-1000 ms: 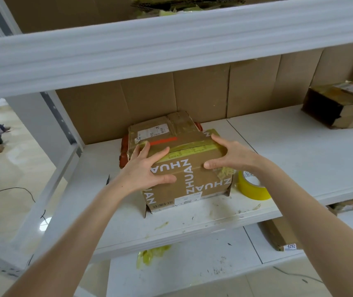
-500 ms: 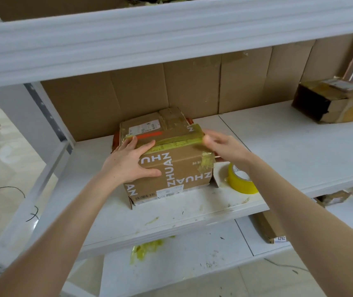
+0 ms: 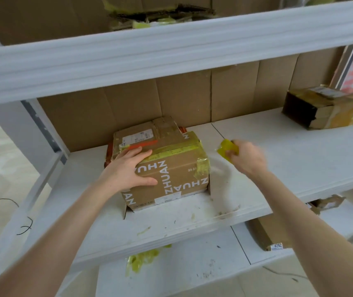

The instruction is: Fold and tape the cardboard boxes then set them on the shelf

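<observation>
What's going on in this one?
A person is taping a cardboard box on a white shelf. The left hand presses flat on the box's top, which already has yellow tape along its seam. The right hand grips the tape roll just right of the box, blurred. Another taped box sits far right.

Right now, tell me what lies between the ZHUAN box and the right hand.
Head view: only the yellow tape roll the right hand grips, then bare white shelf up to the ZHUAN box.
</observation>
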`<state>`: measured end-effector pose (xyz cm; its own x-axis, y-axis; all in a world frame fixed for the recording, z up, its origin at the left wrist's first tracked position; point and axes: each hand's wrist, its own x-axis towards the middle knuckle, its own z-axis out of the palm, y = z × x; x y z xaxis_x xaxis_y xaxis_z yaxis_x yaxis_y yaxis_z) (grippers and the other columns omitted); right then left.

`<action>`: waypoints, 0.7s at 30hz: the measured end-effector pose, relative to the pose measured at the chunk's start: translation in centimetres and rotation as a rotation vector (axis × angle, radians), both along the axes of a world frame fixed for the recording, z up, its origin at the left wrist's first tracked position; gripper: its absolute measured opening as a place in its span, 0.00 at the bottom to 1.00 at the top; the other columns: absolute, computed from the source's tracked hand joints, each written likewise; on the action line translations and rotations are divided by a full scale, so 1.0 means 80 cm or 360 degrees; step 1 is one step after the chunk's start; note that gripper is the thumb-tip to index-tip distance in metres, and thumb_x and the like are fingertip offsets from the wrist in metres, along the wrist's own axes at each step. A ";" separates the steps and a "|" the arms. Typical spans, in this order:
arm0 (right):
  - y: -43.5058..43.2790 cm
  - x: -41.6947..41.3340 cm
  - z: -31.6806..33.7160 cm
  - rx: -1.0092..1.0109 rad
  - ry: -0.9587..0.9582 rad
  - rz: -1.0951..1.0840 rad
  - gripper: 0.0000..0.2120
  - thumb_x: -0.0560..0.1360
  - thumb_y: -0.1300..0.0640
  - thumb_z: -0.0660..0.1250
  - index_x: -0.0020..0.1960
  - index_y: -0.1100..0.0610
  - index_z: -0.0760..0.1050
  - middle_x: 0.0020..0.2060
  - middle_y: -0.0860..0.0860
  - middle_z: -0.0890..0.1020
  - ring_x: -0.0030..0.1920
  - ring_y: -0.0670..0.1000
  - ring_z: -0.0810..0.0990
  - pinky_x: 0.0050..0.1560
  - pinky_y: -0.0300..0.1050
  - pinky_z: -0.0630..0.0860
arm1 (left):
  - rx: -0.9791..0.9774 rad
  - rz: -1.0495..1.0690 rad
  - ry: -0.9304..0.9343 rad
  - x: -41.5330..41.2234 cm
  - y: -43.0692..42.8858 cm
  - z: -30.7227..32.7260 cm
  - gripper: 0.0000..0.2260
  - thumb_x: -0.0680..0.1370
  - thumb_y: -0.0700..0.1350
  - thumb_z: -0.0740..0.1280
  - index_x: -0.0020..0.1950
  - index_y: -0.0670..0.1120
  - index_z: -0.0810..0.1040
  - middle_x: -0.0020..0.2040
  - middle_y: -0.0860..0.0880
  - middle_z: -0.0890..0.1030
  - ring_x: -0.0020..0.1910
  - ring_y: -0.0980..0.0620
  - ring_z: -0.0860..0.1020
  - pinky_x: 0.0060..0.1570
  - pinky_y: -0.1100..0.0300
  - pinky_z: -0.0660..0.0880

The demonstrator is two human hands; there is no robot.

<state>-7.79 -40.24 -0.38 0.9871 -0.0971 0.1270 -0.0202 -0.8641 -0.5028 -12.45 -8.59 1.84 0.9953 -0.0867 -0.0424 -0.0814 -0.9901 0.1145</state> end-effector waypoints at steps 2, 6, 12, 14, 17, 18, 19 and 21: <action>0.007 0.003 0.048 0.0388 -0.0229 0.0107 0.14 0.77 0.53 0.62 0.61 0.52 0.76 0.48 0.55 0.80 0.53 0.60 0.77 0.49 0.48 0.72 | -0.0007 -0.0015 -0.0004 0.000 0.000 0.000 0.50 0.56 0.78 0.57 0.76 0.63 0.52 0.78 0.56 0.52 0.77 0.49 0.51 0.72 0.43 0.58; 0.060 0.014 0.122 0.0773 -0.0354 0.0510 0.07 0.74 0.53 0.66 0.51 0.46 0.79 0.45 0.45 0.79 0.49 0.48 0.77 0.44 0.36 0.71 | -0.0006 -0.0015 -0.0006 -0.001 -0.001 0.000 0.51 0.55 0.79 0.56 0.76 0.63 0.52 0.78 0.58 0.52 0.77 0.50 0.52 0.72 0.43 0.59; 0.145 0.040 0.137 0.0399 -0.0069 0.0920 0.07 0.74 0.46 0.69 0.48 0.49 0.78 0.47 0.46 0.78 0.44 0.44 0.76 0.35 0.37 0.68 | -0.0043 0.0015 -0.0032 -0.006 0.001 -0.004 0.49 0.62 0.73 0.66 0.77 0.59 0.52 0.78 0.57 0.51 0.76 0.54 0.50 0.73 0.47 0.57; 0.152 0.049 0.135 0.0369 -0.0094 0.0935 0.13 0.74 0.41 0.69 0.50 0.49 0.79 0.49 0.47 0.79 0.50 0.48 0.77 0.43 0.40 0.70 | -0.0120 0.0061 -0.0052 -0.005 0.005 -0.008 0.50 0.62 0.72 0.69 0.77 0.57 0.53 0.78 0.56 0.53 0.76 0.55 0.52 0.73 0.49 0.57; 0.164 0.056 0.133 0.0328 -0.0055 0.1043 0.23 0.71 0.34 0.66 0.58 0.48 0.79 0.60 0.47 0.79 0.60 0.49 0.75 0.52 0.44 0.68 | -0.0110 0.0041 -0.0071 -0.001 0.011 -0.007 0.50 0.61 0.72 0.70 0.77 0.56 0.55 0.78 0.56 0.55 0.76 0.55 0.55 0.72 0.51 0.58; 0.167 0.057 0.135 0.0292 0.0018 0.1132 0.26 0.70 0.32 0.67 0.61 0.47 0.78 0.63 0.47 0.77 0.61 0.48 0.74 0.53 0.44 0.66 | -0.0116 0.0036 -0.0060 0.000 0.011 -0.007 0.50 0.60 0.72 0.69 0.77 0.56 0.55 0.78 0.56 0.56 0.75 0.54 0.56 0.71 0.51 0.59; 0.170 0.059 0.139 0.0226 0.0100 0.1213 0.29 0.69 0.32 0.68 0.64 0.46 0.75 0.65 0.46 0.75 0.62 0.47 0.72 0.54 0.43 0.66 | -0.0156 0.0037 -0.0046 0.000 0.012 -0.006 0.50 0.60 0.73 0.68 0.77 0.56 0.56 0.77 0.55 0.56 0.75 0.54 0.57 0.71 0.52 0.59; 0.171 0.065 0.148 0.0073 0.0214 0.1291 0.32 0.67 0.38 0.73 0.68 0.44 0.71 0.64 0.45 0.73 0.61 0.46 0.72 0.53 0.42 0.68 | -0.0337 0.0061 -0.0036 -0.002 0.014 -0.001 0.48 0.61 0.74 0.60 0.76 0.54 0.59 0.76 0.53 0.61 0.73 0.52 0.62 0.70 0.53 0.62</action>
